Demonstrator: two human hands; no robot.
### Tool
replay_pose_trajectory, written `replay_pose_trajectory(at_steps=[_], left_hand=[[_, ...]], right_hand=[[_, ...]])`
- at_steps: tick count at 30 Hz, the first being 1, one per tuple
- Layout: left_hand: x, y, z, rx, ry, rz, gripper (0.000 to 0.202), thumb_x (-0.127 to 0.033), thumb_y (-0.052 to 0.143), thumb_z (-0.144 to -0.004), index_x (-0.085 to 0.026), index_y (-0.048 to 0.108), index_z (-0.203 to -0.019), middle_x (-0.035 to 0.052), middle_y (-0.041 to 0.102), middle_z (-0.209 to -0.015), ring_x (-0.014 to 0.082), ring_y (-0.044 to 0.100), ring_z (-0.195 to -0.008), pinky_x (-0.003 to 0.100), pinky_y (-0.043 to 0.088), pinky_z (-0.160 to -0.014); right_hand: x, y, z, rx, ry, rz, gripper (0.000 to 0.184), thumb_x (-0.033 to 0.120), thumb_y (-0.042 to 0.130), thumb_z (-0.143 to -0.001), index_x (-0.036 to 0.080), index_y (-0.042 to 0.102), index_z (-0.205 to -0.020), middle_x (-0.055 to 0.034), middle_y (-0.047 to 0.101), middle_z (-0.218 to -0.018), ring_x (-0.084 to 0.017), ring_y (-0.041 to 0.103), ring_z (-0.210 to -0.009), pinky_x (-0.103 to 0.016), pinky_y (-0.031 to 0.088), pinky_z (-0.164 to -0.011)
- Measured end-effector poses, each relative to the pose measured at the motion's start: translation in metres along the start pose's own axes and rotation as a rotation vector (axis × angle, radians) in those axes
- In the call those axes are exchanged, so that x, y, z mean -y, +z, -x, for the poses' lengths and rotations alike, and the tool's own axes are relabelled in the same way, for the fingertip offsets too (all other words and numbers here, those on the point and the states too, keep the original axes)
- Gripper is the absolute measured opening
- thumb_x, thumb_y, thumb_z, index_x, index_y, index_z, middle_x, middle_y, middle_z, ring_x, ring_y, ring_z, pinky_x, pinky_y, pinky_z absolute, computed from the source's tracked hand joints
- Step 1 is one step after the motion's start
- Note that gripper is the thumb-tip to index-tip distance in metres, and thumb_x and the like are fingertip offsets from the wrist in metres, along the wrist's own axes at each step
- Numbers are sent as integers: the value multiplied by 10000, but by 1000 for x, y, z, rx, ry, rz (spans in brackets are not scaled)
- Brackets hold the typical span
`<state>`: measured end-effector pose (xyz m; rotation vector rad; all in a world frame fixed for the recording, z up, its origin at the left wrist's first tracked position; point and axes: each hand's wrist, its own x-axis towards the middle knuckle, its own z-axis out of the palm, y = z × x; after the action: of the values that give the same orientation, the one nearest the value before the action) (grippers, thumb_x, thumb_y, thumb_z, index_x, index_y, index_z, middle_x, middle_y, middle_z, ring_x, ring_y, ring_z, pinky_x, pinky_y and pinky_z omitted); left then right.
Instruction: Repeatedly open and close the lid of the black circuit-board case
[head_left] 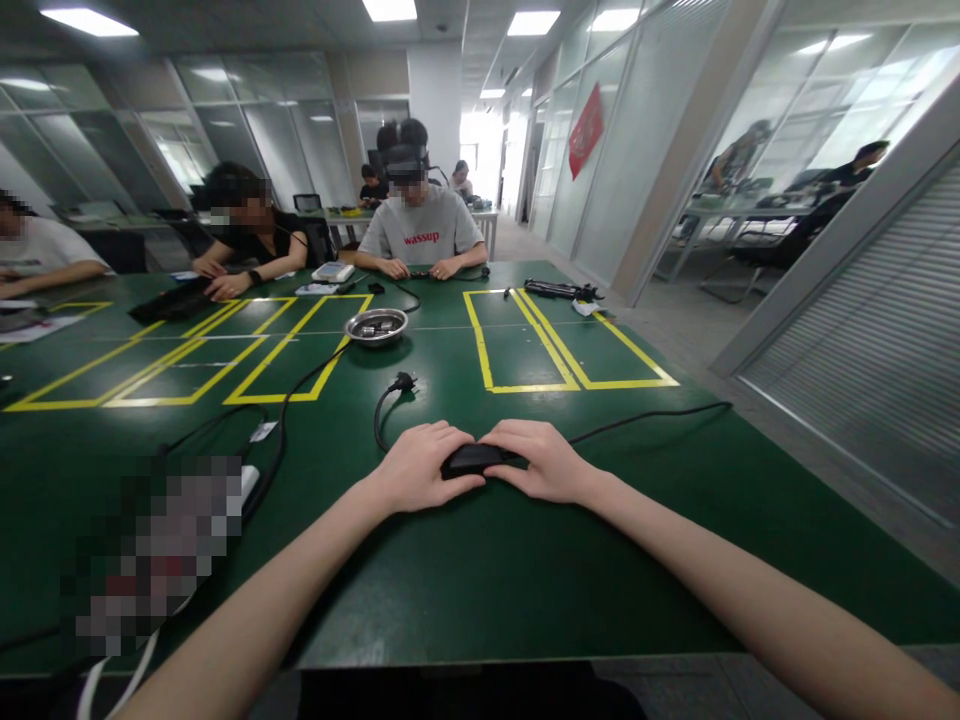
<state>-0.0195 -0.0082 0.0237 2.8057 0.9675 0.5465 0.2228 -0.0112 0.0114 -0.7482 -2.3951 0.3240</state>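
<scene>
A black power adapter point(472, 460) rests on or just over the green table in front of me. My left hand point(421, 468) grips its left end, fingers over the far side and thumb along the near side. The right hand point(541, 462) closes round its other end in the same way. From beyond my left hand a black cord curves away to a mains plug point(405, 382) lying on the table. On the other side, a thinner black cable point(652, 416) runs out toward the table's right edge.
The green table point(540, 590) carries yellow tape outlines. A metal bowl point(376, 328) with small metal parts stands ahead. At left lies a pixelated object point(165, 560) among cords. A folded black tripod-like item point(559, 290) lies far right. Several people sit across the table, one opposite point(420, 225).
</scene>
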Motion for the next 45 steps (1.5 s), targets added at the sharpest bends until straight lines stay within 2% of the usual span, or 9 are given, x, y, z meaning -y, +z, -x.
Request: replay_pose_trajectory(at_steps=[6, 10, 13, 16, 20, 24, 32, 43, 45], left_hand=[[-3, -1, 1, -1, -67, 39, 299, -441, 537, -1028, -175, 664, -977, 63, 734, -879, 217, 696, -805, 306, 503, -756], [2, 5, 2, -19, -91, 170, 264, -390, 513, -1043, -195, 690, -1061, 35, 763, -942, 194, 710, -829, 292, 522, -768], [10, 5, 2, -225, -62, 113, 357, -354, 586, -999, -193, 615, -1317, 110, 720, -1257, 262, 670, -1142, 402, 522, -992], [15, 2, 3, -333, -23, 50, 361, -291, 564, -998, -210, 603, -1348, 132, 667, -1360, 282, 607, -1271, 482, 477, -1091], [17, 5, 3, -218, 27, 96, 250, -262, 548, -999, -196, 681, -1200, 106, 745, -1183, 244, 683, -1107, 434, 540, -995], [16, 11, 2, -82, 35, 134, 223, -259, 558, -992, -204, 715, -1141, 78, 769, -1116, 216, 703, -1031, 381, 567, -935], [15, 12, 2, -68, 19, 156, 212, -252, 566, -988, -194, 728, -1113, 74, 775, -1086, 204, 706, -1000, 358, 569, -926], [15, 12, 2, -54, 10, 158, 203, -247, 567, -986, -205, 730, -1098, 64, 773, -1093, 203, 698, -1021, 346, 562, -922], [15, 12, 2, -52, 16, 163, 195, -245, 565, -988, -204, 730, -1084, 60, 774, -1088, 203, 694, -1025, 342, 558, -919]], right_hand=[[11, -4, 0, 22, -83, 85, 594, 437, 723, -904, 233, 538, -1431, -161, 606, -1382, -295, 650, -1172, -405, 578, -912], [8, 4, 0, 123, -81, 253, 477, 322, 599, -990, 261, 531, -1458, -134, 657, -1279, -261, 676, -1088, -366, 583, -852], [-12, 0, -1, 43, 70, 279, 479, 338, 584, -995, 243, 525, -1460, -125, 685, -1234, -261, 698, -1021, -362, 581, -832], [-42, -19, 1, -180, 369, 329, 454, 380, 559, -989, 213, 562, -1412, -141, 700, -1248, -312, 699, -1028, -420, 568, -865], [-80, -56, 14, -455, 839, 415, 478, 426, 493, -988, 174, 581, -1385, -168, 707, -1249, -362, 672, -1093, -441, 535, -899], [-100, -86, 32, -643, 1059, 476, 528, 457, 423, -1003, 157, 552, -1418, -180, 716, -1215, -364, 649, -1134, -428, 505, -930], [-118, -94, 53, -587, 1289, 501, 532, 491, 461, -989, 166, 589, -1391, -200, 719, -1179, -359, 679, -1079, -437, 514, -907], [-114, -98, 60, -696, 1287, 584, 535, 476, 443, -992, 176, 530, -1425, -202, 673, -1266, -374, 674, -1097, -475, 522, -912], [-114, -100, 62, -633, 1355, 574, 539, 468, 450, -989, 157, 522, -1423, -222, 669, -1260, -379, 677, -1095, -487, 526, -909]])
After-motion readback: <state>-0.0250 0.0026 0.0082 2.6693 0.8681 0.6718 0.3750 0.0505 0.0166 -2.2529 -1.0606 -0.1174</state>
